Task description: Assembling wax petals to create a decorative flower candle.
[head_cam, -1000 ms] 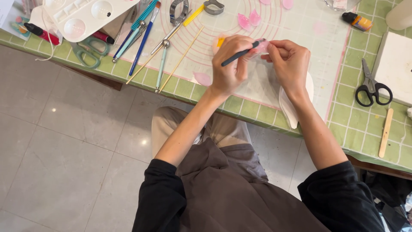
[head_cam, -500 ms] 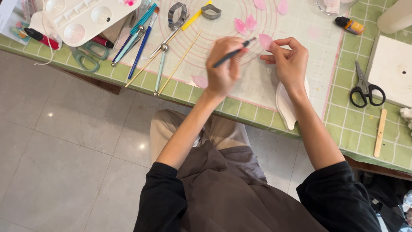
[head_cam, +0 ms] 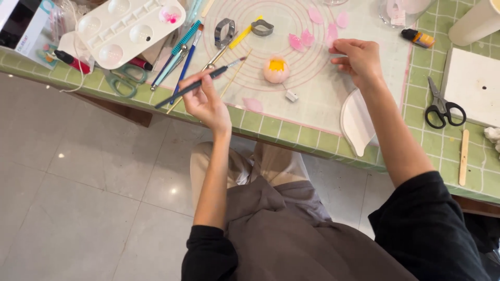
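Translucent work mat (head_cam: 323,99) with pink concentric rings, laid on a green gridded table (head_cam: 442,156). At its centre sits a rounded pink clay flower (head_cam: 275,69) with a yellow top; thin pink petals (head_cam: 302,40) lie at its 1 o'clock. Left hand (head_cam: 205,101), at the flower's 8 o'clock, pinches a dark slim paintbrush (head_cam: 200,83), bristles aimed toward 2 o'clock, forearm raised. Right hand (head_cam: 359,60), at 3 o'clock, fingers loosely curled, fingertips beside a petal; whether it grips one cannot be told.
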